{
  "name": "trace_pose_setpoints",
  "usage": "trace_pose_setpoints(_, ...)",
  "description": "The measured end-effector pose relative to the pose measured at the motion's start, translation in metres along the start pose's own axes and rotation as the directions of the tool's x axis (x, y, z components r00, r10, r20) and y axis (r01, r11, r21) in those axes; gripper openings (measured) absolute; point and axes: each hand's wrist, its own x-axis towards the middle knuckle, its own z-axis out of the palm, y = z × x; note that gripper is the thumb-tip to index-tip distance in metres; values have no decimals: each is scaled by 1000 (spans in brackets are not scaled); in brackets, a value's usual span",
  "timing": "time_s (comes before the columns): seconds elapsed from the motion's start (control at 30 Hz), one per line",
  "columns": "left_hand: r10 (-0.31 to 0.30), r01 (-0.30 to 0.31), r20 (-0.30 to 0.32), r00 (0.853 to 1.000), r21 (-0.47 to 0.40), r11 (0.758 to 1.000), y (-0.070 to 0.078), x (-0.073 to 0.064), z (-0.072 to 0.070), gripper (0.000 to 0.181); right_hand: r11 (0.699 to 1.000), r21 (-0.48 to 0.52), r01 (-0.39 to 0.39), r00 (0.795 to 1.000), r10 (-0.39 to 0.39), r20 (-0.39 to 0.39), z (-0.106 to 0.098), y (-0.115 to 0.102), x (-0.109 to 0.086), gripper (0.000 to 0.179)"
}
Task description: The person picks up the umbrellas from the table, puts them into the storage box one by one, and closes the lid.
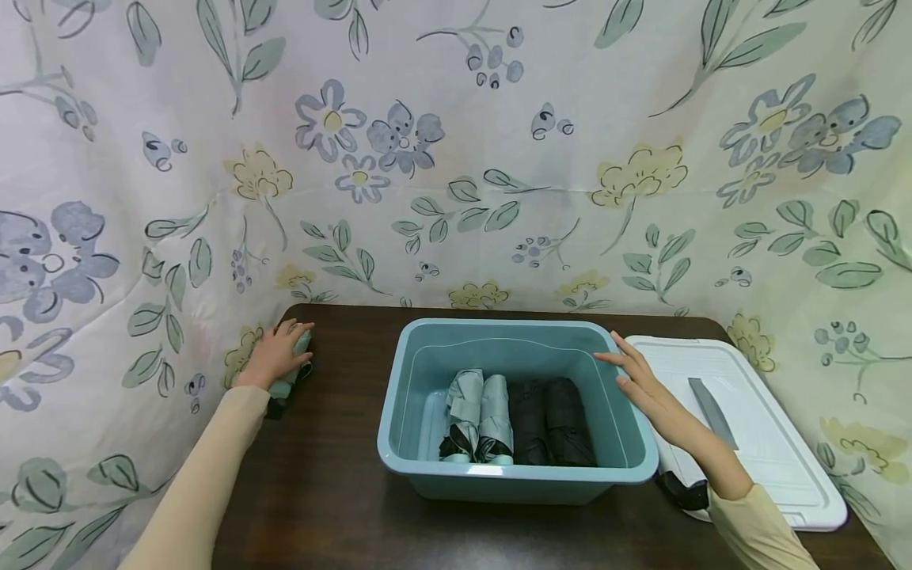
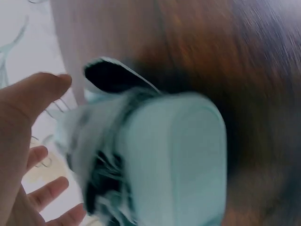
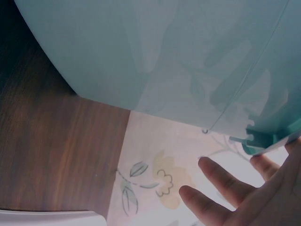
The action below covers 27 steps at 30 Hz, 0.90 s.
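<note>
Cloth (image 1: 456, 237), white w/ blue, yellow & green floral print, hung behind table & along both sides. Table (image 1: 321, 507): dark brown, shiny, wood-look. Bin (image 1: 527, 489): blue-green plastic, uncovered, nr middle of table; shadows & pale reflections on outer wall in R wrist view. White panel (image 1: 777, 459): flat, lid-like, rounded corners, lying on table just R of bin, partly behind R forearm. Sleeves (image 1: 207, 475): pale tan, on both arms.

R hand (image 1: 644, 388): at R rim of bin, fingers spread & loose, grasping nothing; contact w/ rim hard to tell. L hand (image 1: 274, 356): over table's far L edge, thumb & fingers apart, not closed round anything. Wrapped bundle (image 2: 176, 160): under/beside L hand, on table at L edge, well apart from bin; pale-green fabric, smooth rounded end toward L wrist cam, slightly blurred. Whether touched by fingers: can't tell.

Inside bin, side by side along floor: 2 pale-green rolls (image 1: 496, 416) w/ black bits at near ends, then 2 black rolls (image 1: 570, 419) to their R. Grey strip (image 1: 712, 412): long, narrow, slanted across white panel. Black flap (image 2: 113, 76): smallest, sticking out beside bundle's smooth end.
</note>
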Motion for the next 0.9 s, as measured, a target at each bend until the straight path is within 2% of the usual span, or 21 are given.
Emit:
trace_pose_setpoints(0.1,-7,8,30,1000,-10,1000,-7,-2,3,59,1000,-1,-1,1000,1,4,0,0,0,40)
trace_pose_setpoints(0.27,12,-11,14,1000,-68,998,-21,-6,13,60,1000,0,-5,1000,5,13,1,0,0,40)
trace_pose_setpoints(0.37,1,1,21,1000,-94,996,-25,-6,17,58,1000,0,-10,1000,10,16,1,-1,0,40)
trace_pose_setpoints(0.53,-37,40,31,999,-94,995,-24,-2,19,55,1000,-2,-9,1000,9,7,1,0,0,40)
trace_pose_setpoints(0.9,-73,72,-13,997,-62,995,-23,10,22,50,1000,-3,-8,1000,8,2,-1,0,0,40)
